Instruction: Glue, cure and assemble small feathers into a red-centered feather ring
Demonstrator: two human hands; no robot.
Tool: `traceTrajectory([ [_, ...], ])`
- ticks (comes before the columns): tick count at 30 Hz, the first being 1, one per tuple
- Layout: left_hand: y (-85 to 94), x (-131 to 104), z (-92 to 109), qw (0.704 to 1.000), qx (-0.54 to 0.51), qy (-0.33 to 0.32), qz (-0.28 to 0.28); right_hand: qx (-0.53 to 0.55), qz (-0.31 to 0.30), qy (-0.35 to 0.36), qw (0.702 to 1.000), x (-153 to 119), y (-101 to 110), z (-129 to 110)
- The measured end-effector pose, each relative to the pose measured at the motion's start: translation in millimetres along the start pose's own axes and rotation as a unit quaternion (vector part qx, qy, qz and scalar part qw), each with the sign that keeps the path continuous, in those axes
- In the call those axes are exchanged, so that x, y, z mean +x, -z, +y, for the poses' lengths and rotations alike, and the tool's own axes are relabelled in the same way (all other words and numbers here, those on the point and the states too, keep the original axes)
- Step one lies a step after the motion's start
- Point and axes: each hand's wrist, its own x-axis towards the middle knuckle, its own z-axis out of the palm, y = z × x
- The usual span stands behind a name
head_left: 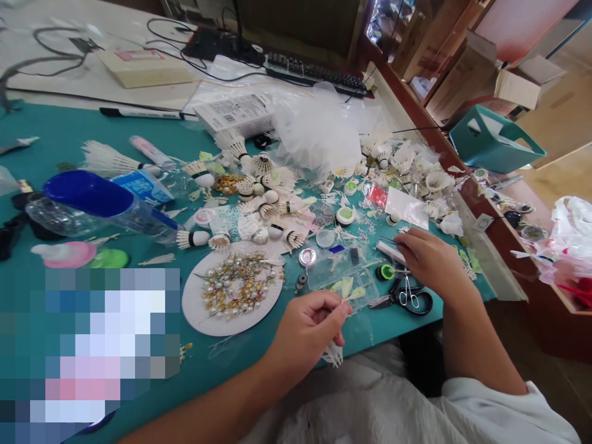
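Note:
My left hand [309, 327] is closed in a pinch at the table's front edge. Pale yellow-green feather petals [348, 288] stick up from its fingertips, and white feather ends [333, 354] show below the fist. To the right, my right hand [430, 262] is closed around slim tweezers [387, 239], their tips pointing left over the table. Beneath that hand lie a small white box [391, 253], an open green-rimmed jar [385, 272], black-handled scissors [420, 302] and small silver scissors [409, 297]. A clear plastic case [340, 268] is just beyond my left hand.
A white paper plate [194, 308] holds pearl and gold beads. Several shuttlecocks [200, 174] and loose feathers crowd the middle. Behind them are white netting [319, 132] and a keyboard [317, 75]. A blue-lidded container [87, 192] stands left; a teal bin [497, 142] is right.

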Motion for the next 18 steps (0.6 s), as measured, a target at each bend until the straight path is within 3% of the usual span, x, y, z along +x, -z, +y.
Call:
traceTrajectory([
  [4, 0.6, 1, 1, 1.0, 0.003, 0.0, -0.001, 0.081, 0.051, 0.101, 0.99, -13, 18, -13],
  [7, 0.8, 1, 2, 1.0, 0.008, 0.002, 0.001, 0.154, 0.055, 0.169, 0.972, -20, 32, -23],
  [13, 1.1, 1, 3, 1.0, 0.016, 0.008, 0.013, 0.211, 0.048, 0.211, 0.953, -29, 50, -40],
  [18, 1.2, 2, 3, 1.0, 0.02, 0.011, 0.017, 0.22, 0.013, 0.251, 0.943, -31, 53, -49],
])
